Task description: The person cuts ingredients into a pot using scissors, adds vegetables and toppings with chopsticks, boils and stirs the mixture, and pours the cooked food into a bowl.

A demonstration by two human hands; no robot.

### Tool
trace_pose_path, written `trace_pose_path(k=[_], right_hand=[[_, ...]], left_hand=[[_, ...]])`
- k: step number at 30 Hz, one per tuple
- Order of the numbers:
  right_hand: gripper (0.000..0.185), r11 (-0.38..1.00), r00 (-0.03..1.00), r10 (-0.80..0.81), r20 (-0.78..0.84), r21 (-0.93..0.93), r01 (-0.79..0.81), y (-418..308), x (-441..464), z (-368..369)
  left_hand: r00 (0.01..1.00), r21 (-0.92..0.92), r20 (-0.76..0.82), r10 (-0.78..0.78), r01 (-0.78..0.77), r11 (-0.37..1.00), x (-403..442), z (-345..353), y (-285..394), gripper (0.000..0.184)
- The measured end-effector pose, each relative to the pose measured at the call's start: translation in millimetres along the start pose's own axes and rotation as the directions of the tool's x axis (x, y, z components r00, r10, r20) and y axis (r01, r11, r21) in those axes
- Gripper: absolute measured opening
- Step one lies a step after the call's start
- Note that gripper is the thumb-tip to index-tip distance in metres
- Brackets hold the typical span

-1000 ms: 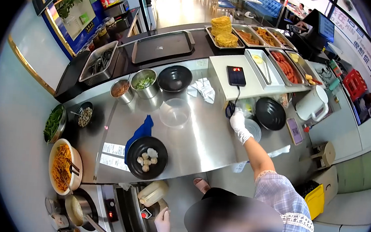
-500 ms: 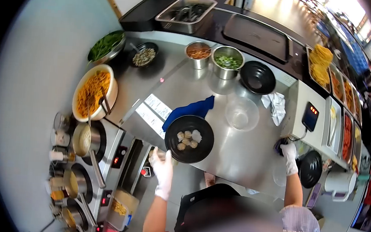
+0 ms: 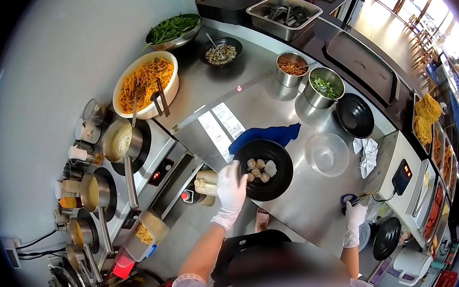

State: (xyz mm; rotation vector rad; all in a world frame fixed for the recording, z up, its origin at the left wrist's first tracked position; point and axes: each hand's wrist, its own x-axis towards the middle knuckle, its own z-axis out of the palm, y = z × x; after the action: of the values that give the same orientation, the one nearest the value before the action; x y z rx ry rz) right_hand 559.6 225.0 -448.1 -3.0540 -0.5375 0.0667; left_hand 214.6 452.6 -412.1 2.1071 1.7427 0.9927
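Note:
A black bowl (image 3: pixel 280 186) with several pale round balls (image 3: pixel 259 170) and a white piece stands at the table's front edge, against a blue cloth (image 3: pixel 267 134). My left hand (image 3: pixel 231 192), in a white glove, is closed at the bowl's left rim, thumb toward the inside and fingers along the outside. At the table's right edge my gloved right hand (image 3: pixel 354 221) is closed on scissors with dark loop handles (image 3: pixel 348 201); their blades are hard to make out.
Left, pots (image 3: pixel 122 140) stand on burners beside a white tub of orange shreds (image 3: pixel 156 78). Behind are a metal pot of chopped greens (image 3: pixel 324 89), an empty black bowl (image 3: pixel 355 116) and a clear plastic bowl (image 3: pixel 327 155). A white box with display (image 3: pixel 390 156) borders the right.
My left hand has moved up from below the bowl, where its fingers were apart, and closed at the rim. My right hand has drawn the scissors into clearer view. The camera has turned.

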Motion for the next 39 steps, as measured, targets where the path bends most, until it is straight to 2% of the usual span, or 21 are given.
trace_pose_path(k=[1, 2, 4, 6, 7, 9, 11, 13, 16, 20, 21, 22, 23, 24, 26, 28, 29, 31, 34, 36, 39], right_hand=[[0.050, 0.999, 0.997, 0.033, 0.063, -0.042, -0.031, 1, 2, 10], [0.051, 0.988, 0.972, 0.085, 0.219, 0.110, -0.111, 1, 3, 10], [0.051, 0.990, 0.965, 0.138, 0.221, -0.005, -0.140, -13, -1, -1], [0.051, 0.990, 0.954, 0.129, 0.271, 0.027, -0.141, -12, 0, -7], [0.052, 0.989, 0.941, 0.112, 0.319, 0.060, -0.138, -13, 4, -10], [0.053, 0.991, 0.964, 0.082, 0.254, 0.079, -0.105, 1, 9, 4], [0.055, 0.993, 0.980, 0.059, 0.192, 0.091, -0.077, 7, 11, 12], [0.056, 0.968, 0.963, 0.170, 0.211, 0.149, -0.204, 4, 17, 13], [0.052, 0.984, 0.952, 0.140, 0.272, 0.068, -0.164, -2, 14, 1], [0.049, 0.975, 0.911, 0.163, 0.379, 0.078, -0.207, 9, 7, 3], [0.048, 0.981, 0.933, 0.162, 0.322, 0.046, -0.187, 9, -5, -2], [0.047, 0.986, 0.951, 0.155, 0.266, 0.012, -0.164, 8, -15, -8], [0.046, 0.984, 0.943, 0.168, 0.288, 0.007, -0.178, 9, -21, -9], [0.045, 0.981, 0.937, 0.184, 0.298, -0.002, -0.192, 14, -24, -6], [0.044, 0.985, 0.951, 0.163, 0.262, 0.006, -0.170, 25, -27, -1], [0.034, 0.977, 0.957, 0.105, 0.271, 0.152, -0.150, 49, -19, 24], [0.029, 0.886, 0.939, 0.101, 0.329, 0.399, -0.235, 58, -14, 33], [0.018, 0.508, 0.850, 0.050, 0.525, 0.719, -0.474, 55, -22, 22], [0.018, 0.394, 0.841, 0.013, 0.540, 0.771, -0.501, 49, -32, 16], [0.020, 0.450, 0.856, 0.015, 0.517, 0.761, -0.468, 39, -51, 5], [0.021, 0.470, 0.894, 0.044, 0.445, 0.781, -0.412, 20, -96, -3]], left_hand=[[0.963, -0.002, 0.239, 0.121, -0.124, 0.992, 10, 0, 5, 0.070], [0.854, -0.034, 0.466, 0.231, -0.243, 0.969, 19, -4, 14, 0.071], [0.726, 0.160, 0.663, 0.181, -0.375, 0.913, 29, 1, 31, 0.071], [0.766, 0.319, 0.627, 0.145, -0.422, 0.849, 22, 41, 21, 0.045], [0.769, 0.317, 0.622, 0.148, -0.420, 0.850, 22, 54, 16, 0.045], [0.849, 0.284, 0.514, 0.120, -0.301, 0.910, 18, 69, 12, 0.026], [0.852, 0.259, 0.500, 0.153, -0.316, 0.913, 16, 65, 16, 0.020], [0.855, 0.259, 0.474, 0.212, -0.365, 0.894, 13, 64, 15, 0.013], [0.835, 0.256, 0.529, 0.155, -0.331, 0.908, 14, 72, 14, 0.012], [0.943, -0.235, 0.277, 0.184, -0.119, 0.965, 22, 53, 7, 0.025], [0.857, -0.518, 0.514, -0.024, 0.332, 0.788, 22, 45, 7, 0.027], [0.649, -0.574, 0.755, -0.089, 0.721, 0.388, 26, 26, 14, 0.028], [0.576, -0.570, 0.816, -0.057, 0.817, 0.089, 25, 15, 12, 0.028], [0.565, -0.548, 0.824, 0.046, 0.815, -0.188, 23, 4, 12, 0.032], [0.559, -0.450, 0.810, 0.177, 0.786, -0.423, 18, -18, 9, 0.034], [0.572, -0.384, 0.777, 0.264, 0.762, -0.522, 14, -38, 5, 0.035], [0.574, -0.353, 0.778, 0.256, 0.736, -0.578, 12, -49, 5, 0.031], [0.585, -0.324, 0.775, 0.241, 0.695, -0.642, 4, -65, -4, 0.028], [0.628, -0.464, 0.768, 0.128, 0.683, -0.564, -5, -101, -26, 0.015], [0.706, -0.611, 0.704, 0.077, 0.657, -0.442, -11, -126, -47, 0.014], [0.753, -0.666, 0.655, 0.062, 0.615, -0.422, -22, -167, -89, 0.027]])
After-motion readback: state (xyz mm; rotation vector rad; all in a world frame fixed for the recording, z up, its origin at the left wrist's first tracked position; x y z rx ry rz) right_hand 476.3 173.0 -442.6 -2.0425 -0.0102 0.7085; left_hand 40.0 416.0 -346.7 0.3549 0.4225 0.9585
